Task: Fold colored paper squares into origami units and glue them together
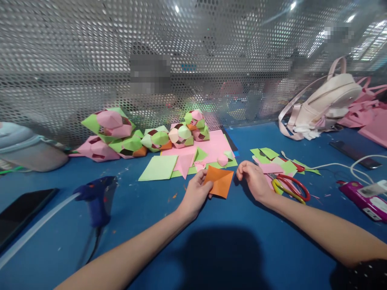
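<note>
The left hand has thumb and fingers clamped on the orange paper square at its nine-o'clock edge. At the square's three o'clock, just clear of it, the right hand curls its fingers; whether the tips meet, I cannot tell.

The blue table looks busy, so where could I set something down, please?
Bare patches: between the left forearm and right forearm, on the near side of the orange paper; and between the pink sheet and backpack. It is crowded around the paper balls and scissors.
</note>
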